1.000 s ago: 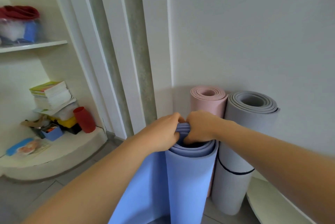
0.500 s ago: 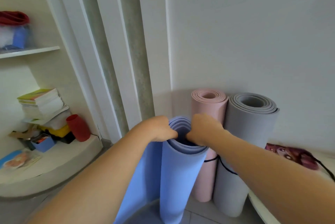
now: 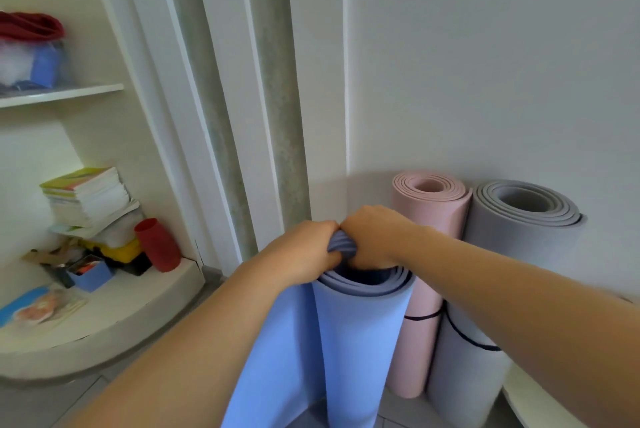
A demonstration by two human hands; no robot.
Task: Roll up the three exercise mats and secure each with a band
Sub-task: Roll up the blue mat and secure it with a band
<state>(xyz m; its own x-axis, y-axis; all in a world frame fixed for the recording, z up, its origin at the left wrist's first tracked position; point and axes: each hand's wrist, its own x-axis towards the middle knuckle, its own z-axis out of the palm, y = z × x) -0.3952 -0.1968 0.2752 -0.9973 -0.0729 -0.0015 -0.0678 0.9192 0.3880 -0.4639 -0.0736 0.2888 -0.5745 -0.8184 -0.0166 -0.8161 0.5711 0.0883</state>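
A blue exercise mat (image 3: 360, 341) stands upright on the floor, partly rolled, with a loose flap hanging at its left. My left hand (image 3: 304, 251) and my right hand (image 3: 374, 237) both grip the inner layers at its top rim, knuckles nearly touching. Behind it a pink mat (image 3: 426, 254) stands rolled against the wall with a black band (image 3: 420, 317) around it. Beside that stands a rolled grey mat (image 3: 519, 254), also ringed by a black band (image 3: 467, 339).
A white door frame (image 3: 221, 116) rises just left of the mats. A low curved white ledge (image 3: 104, 323) at the left carries stacked books (image 3: 90, 195), a red cup (image 3: 157, 244) and small boxes. A shelf (image 3: 62, 93) hangs above. Another white ledge edge (image 3: 526, 407) shows at lower right.
Both hands have come closer together on the blue mat's top rim, bunching its inner layers. The view has shifted slightly right.
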